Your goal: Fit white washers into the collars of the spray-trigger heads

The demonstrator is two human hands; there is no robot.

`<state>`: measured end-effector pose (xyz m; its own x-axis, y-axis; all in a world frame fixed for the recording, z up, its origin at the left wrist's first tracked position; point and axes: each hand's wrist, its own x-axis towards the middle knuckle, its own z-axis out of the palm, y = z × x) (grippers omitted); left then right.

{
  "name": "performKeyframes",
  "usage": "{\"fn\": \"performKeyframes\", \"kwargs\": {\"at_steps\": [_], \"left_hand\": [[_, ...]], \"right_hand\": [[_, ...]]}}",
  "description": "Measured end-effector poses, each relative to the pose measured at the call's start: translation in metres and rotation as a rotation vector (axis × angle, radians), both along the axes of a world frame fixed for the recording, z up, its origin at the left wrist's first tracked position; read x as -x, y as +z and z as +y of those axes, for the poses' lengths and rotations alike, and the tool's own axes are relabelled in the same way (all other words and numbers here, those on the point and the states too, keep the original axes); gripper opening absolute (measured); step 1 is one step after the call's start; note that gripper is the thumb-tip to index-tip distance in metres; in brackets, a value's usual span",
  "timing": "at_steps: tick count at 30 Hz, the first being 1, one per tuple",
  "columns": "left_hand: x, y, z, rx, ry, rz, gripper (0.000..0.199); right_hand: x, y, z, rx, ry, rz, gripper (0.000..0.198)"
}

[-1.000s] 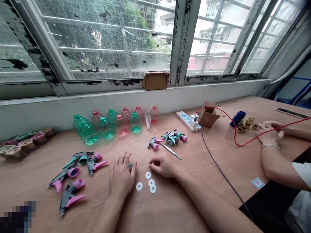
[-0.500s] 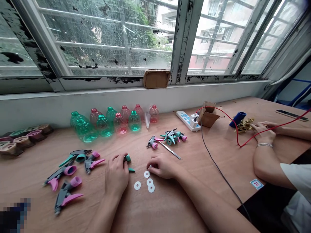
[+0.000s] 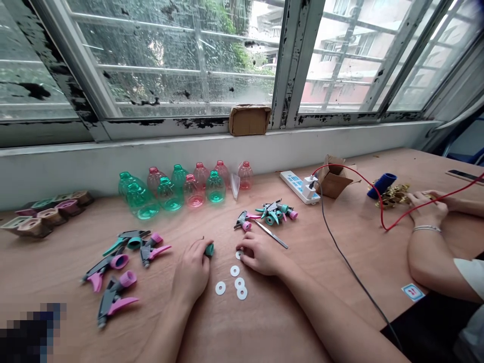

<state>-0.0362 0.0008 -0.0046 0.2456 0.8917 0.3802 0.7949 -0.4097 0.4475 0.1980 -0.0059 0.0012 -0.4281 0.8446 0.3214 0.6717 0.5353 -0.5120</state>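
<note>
My left hand (image 3: 191,269) is closed around a spray trigger head; its green collar (image 3: 209,249) shows beside the fingertips and the rest is covered by the hand. To the right, my right hand (image 3: 260,254) has its thumb and fingers pinched at the edge of a white washer (image 3: 239,255) on or just above the table. Several more flat white washers (image 3: 235,271) lie between my forearms, two of them overlapping. Pink-and-grey spray trigger heads (image 3: 113,302) lie left of my left hand. A pile of green and pink trigger heads (image 3: 274,213) sits beyond my right hand, with metal tweezers (image 3: 271,234) close by.
Green and red clear bottles (image 3: 172,194) stand along the wall. Stacked trays (image 3: 49,214) are at far left. A power strip (image 3: 300,186) and an open cardboard box (image 3: 333,176) stand at back right. A grey cable (image 3: 340,257) crosses the table; another person's hands (image 3: 427,209) work near brass parts (image 3: 393,195).
The view has shifted slightly. In my left hand the trigger head has turned, so its green lever no longer shows. The washer at my right fingertips is now more visible.
</note>
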Motion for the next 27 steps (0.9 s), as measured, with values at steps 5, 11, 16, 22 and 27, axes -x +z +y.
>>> {"fn": "performKeyframes", "kwargs": {"at_steps": [5,11,16,22,27], "left_hand": [[-0.006,-0.003,-0.003,0.029,-0.159,-0.088,0.041],[-0.011,0.003,-0.008,0.023,-0.16,-0.275,0.039],[-0.01,-0.001,-0.005,0.02,-0.104,-0.506,0.025],[-0.009,-0.006,-0.003,0.19,-0.196,-0.527,0.028],[-0.013,0.004,-0.009,0.181,-0.3,-0.363,0.031]], "right_hand": [[0.003,-0.001,0.0,-0.009,0.007,-0.029,0.018],[0.004,-0.004,0.001,-0.022,0.013,0.052,0.014],[0.009,-0.01,0.0,0.002,-0.002,0.288,0.006],[0.022,-0.009,-0.008,-0.001,-0.028,0.572,0.009],[0.029,-0.009,-0.01,0.084,-0.03,0.733,0.013]]}}
